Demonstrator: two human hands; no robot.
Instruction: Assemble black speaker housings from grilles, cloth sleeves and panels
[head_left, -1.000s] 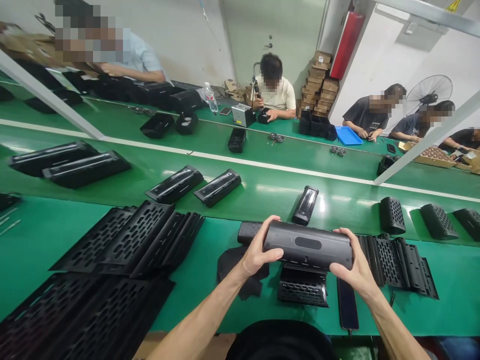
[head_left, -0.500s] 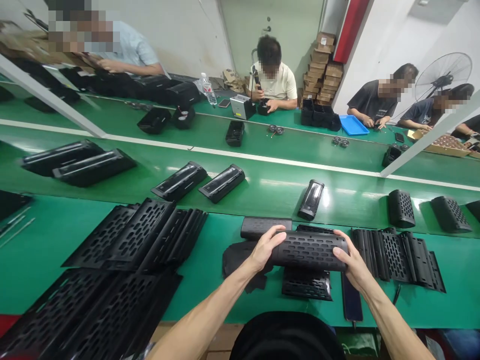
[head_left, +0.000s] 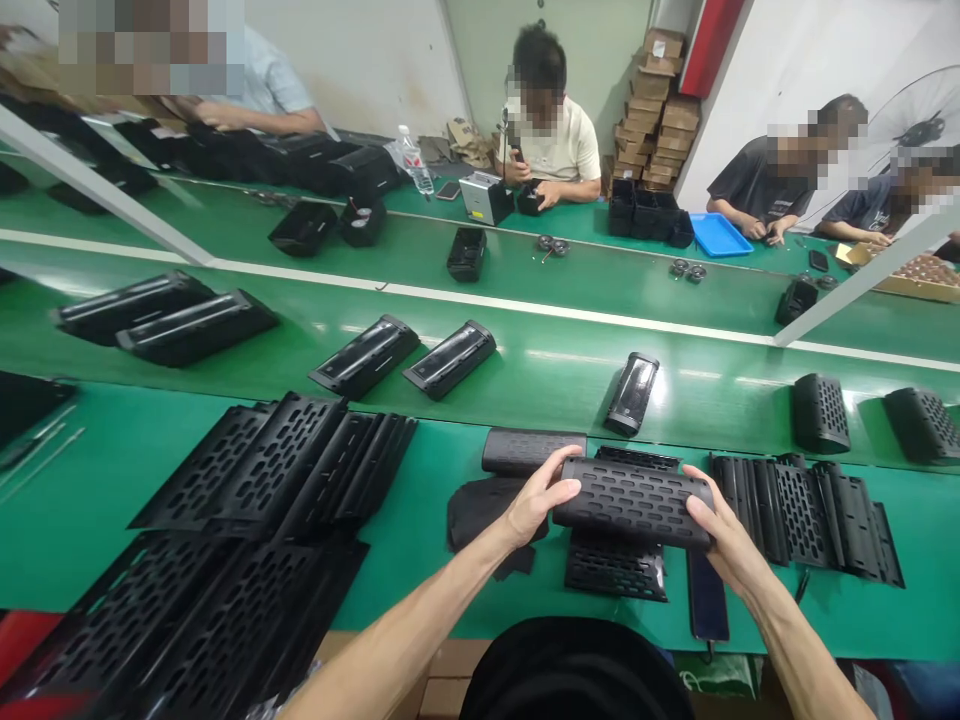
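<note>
Between my two hands is a black speaker housing [head_left: 634, 503] with rows of slot-shaped holes on the face toward me. My left hand [head_left: 541, 498] grips its left end, thumb on the front edge. At the opposite end my right hand [head_left: 716, 515] closes round it, thumb pressed on the slotted face. Beneath it lies a loose slotted black grille panel [head_left: 615, 570], partly covered. Behind my left hand a second black housing [head_left: 525, 450] rests on the green table. A crumpled black cloth [head_left: 476, 515] lies left of the held housing.
Stacked grille panels [head_left: 247, 470] cover the left of the table, and more panels [head_left: 806, 510] lie at right. A phone [head_left: 707, 595] is near the front edge. Finished-looking housings [head_left: 450, 360] sit on the green conveyor [head_left: 540, 380]. Across it, several people work; a person [head_left: 555, 130] holds a tool.
The held housing has shifted slightly right, its slotted face tipped a little more upward. Both hands moved with it, keeping their grip. The camera view has shifted slightly.
</note>
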